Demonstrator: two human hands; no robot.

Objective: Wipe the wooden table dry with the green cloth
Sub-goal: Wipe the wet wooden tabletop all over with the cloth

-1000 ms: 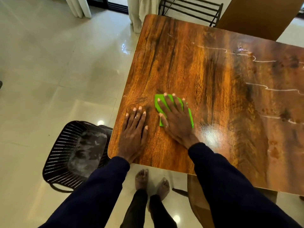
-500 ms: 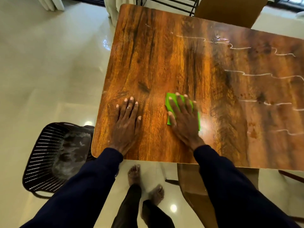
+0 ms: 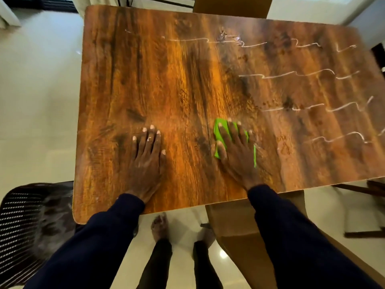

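The wooden table [image 3: 187, 69] fills the view, with glossy brown grain. Pale wavy wet streaks [image 3: 295, 75] cross its right half in several rows. My right hand [image 3: 237, 152] lies flat, fingers spread, pressing the folded green cloth [image 3: 221, 125] against the tabletop near the front middle. Most of the cloth is hidden under the palm; green shows at the fingertips and along the right edge. My left hand [image 3: 146, 161] rests flat on the bare wood to the left, fingers apart, holding nothing.
A black mesh chair [image 3: 23, 224] stands at the table's front left corner. A brown wooden chair [image 3: 235, 222] is tucked under the front edge by my right arm. Another brown chair back [image 3: 231, 6] is at the far side. My bare feet [image 3: 160, 226] stand on pale tiles.
My right hand has slid the green cloth to the right along the front of the table. The left hand stays planted flat. The camera has shifted right, showing more wet streaks.
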